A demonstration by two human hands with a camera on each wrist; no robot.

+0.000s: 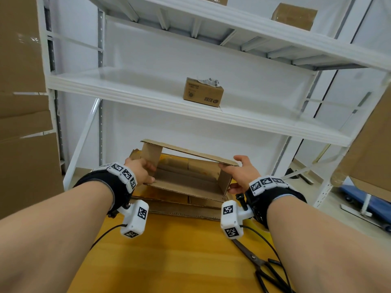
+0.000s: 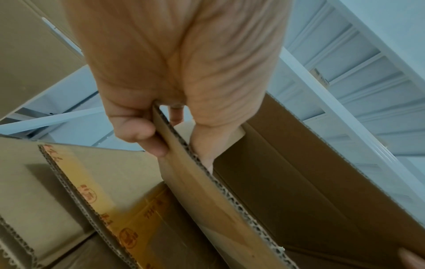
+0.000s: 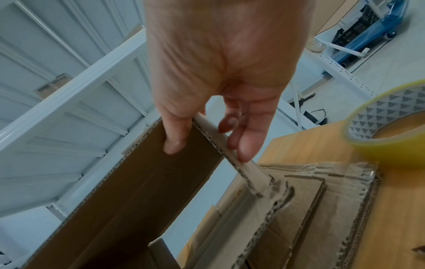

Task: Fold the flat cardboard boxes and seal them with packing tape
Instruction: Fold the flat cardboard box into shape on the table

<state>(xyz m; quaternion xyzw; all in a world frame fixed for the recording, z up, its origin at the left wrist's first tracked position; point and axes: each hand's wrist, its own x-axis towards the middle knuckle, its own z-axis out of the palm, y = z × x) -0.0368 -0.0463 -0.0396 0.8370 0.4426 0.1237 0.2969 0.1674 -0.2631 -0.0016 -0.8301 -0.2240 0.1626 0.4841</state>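
A brown cardboard box (image 1: 186, 176) is held up, opened into a rectangular tube, above a stack of flat boxes (image 1: 182, 203) on the yellow table (image 1: 169, 250). My left hand (image 1: 140, 171) grips the box's left wall, thumb and fingers pinching the corrugated edge (image 2: 184, 154). My right hand (image 1: 239, 174) pinches the right wall (image 3: 214, 142), thumb inside, fingers outside. A roll of yellowish packing tape (image 3: 388, 123) lies on the table to the right, seen only in the right wrist view.
Black-handled scissors (image 1: 262, 267) lie at the table's front right. White metal shelving (image 1: 190, 102) stands right behind the table, with a small box (image 1: 203, 93) on it. Large cartons (image 1: 23, 102) stand at the left. A blue trolley (image 1: 370, 204) is on the floor at right.
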